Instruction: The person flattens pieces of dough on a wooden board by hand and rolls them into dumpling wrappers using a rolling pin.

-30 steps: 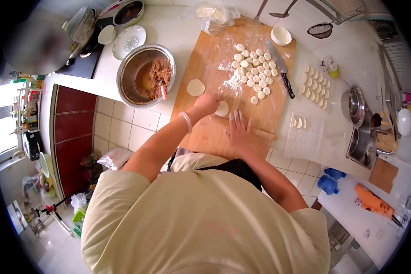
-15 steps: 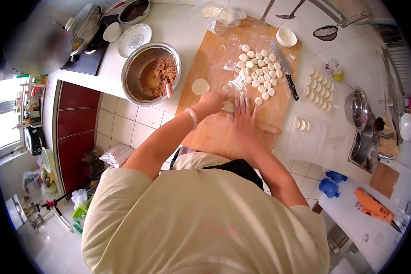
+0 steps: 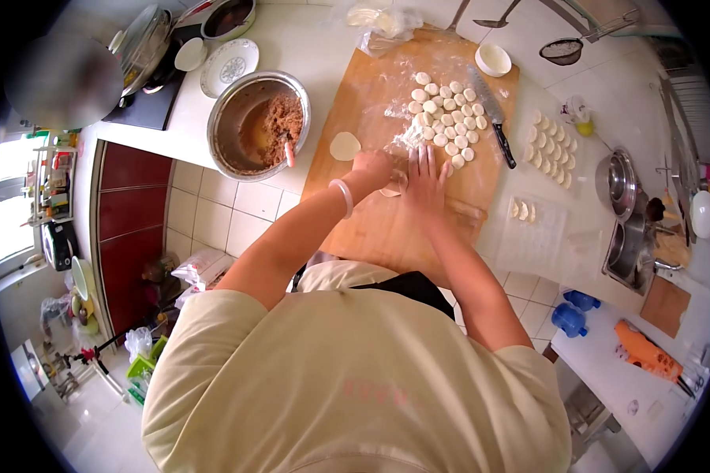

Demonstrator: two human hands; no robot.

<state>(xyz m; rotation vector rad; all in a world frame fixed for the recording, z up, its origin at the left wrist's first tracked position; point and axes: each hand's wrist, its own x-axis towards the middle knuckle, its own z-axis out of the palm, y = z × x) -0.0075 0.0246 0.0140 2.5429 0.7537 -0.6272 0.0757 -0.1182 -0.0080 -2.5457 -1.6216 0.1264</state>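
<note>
My left hand [image 3: 373,168], with a pale bracelet at the wrist, is closed at the edge of a small round dumpling wrapper [image 3: 389,192], most of which is hidden. Flat on a wooden rolling pin [image 3: 468,210] lies my right hand [image 3: 425,186], its fingers stretched out. The pin passes beneath that palm, and its right end shows. A finished round wrapper [image 3: 345,146] rests on the wooden board [image 3: 371,229] left of my hands. Beyond them is a cluster of dough pieces [image 3: 450,118] with loose flour [image 3: 409,138].
A steel bowl of meat filling [image 3: 282,118] stands left of the board, near a patterned plate [image 3: 230,68]. A knife [image 3: 493,114] lies right of the dough pieces, below a white bowl [image 3: 493,60]. Rows of shaped dumplings [image 3: 551,150] and a clear tray [image 3: 532,236] are farther right.
Both hands and the rolling pin have moved forward, away from my body. The wrapper between my hands now shows on the near side of the pin.
</note>
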